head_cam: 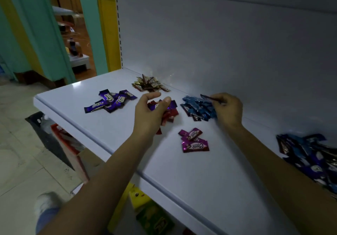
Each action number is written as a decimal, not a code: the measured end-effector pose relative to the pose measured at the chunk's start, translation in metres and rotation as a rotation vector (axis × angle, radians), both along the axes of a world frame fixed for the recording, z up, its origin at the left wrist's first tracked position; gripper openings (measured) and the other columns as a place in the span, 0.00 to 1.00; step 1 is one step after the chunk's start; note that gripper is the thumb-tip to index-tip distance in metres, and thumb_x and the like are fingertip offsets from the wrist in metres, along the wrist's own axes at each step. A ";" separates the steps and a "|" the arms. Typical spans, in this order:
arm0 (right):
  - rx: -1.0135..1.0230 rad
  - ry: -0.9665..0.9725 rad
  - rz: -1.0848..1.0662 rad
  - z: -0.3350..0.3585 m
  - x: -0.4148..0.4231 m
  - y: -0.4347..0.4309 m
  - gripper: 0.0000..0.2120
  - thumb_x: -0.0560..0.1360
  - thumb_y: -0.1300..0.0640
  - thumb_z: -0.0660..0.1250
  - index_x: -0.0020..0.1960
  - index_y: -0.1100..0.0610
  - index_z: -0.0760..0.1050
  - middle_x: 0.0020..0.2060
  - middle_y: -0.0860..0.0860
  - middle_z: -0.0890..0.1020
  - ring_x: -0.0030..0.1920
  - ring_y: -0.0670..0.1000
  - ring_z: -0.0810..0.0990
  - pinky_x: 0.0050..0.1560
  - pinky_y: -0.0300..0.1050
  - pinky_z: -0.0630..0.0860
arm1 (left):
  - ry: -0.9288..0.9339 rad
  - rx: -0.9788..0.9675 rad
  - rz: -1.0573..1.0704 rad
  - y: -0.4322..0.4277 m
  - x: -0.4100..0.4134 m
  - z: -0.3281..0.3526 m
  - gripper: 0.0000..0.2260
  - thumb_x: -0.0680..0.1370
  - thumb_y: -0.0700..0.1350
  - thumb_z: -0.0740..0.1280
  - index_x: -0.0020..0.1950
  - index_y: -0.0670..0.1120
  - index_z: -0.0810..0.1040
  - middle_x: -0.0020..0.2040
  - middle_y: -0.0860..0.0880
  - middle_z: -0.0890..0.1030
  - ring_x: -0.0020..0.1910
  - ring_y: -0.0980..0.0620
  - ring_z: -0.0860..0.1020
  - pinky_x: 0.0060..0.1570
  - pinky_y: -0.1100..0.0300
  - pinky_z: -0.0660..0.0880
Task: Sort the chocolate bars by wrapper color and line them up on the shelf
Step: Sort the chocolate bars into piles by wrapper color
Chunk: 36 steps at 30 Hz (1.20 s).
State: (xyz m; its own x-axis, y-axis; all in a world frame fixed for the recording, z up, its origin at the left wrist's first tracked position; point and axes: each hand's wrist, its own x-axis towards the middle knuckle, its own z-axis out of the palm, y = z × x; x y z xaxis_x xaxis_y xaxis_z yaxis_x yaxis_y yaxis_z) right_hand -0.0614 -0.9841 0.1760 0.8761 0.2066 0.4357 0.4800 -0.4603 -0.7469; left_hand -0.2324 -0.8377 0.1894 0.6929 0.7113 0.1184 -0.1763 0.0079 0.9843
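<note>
On the shelf (182,180), the rear pile (149,85) lies by the back panel (218,43), the left pile (109,101) before it, the middle pile (170,113) and right pile (198,109) side by side. The front pile (194,140) lies before those, the heap (310,158) far right.

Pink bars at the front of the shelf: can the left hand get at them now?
Probably yes. The pink bars lie uncovered, with bare shelf between them and the left hand; whether that hand holds red bars is unclear.

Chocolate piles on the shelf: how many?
6: purple pile left, gold pile back, red pile under left hand, blue pile at right hand, magenta pile nearest, mixed heap far right.
</note>
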 end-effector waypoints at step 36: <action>0.193 0.190 0.467 0.014 -0.091 0.177 0.06 0.75 0.62 0.67 0.47 0.63 0.83 0.40 0.57 0.84 0.42 0.52 0.82 0.50 0.48 0.79 | -0.293 -0.962 0.328 0.092 -0.061 0.002 0.06 0.80 0.43 0.64 0.49 0.40 0.73 0.43 0.42 0.80 0.24 0.55 0.80 0.22 0.68 0.74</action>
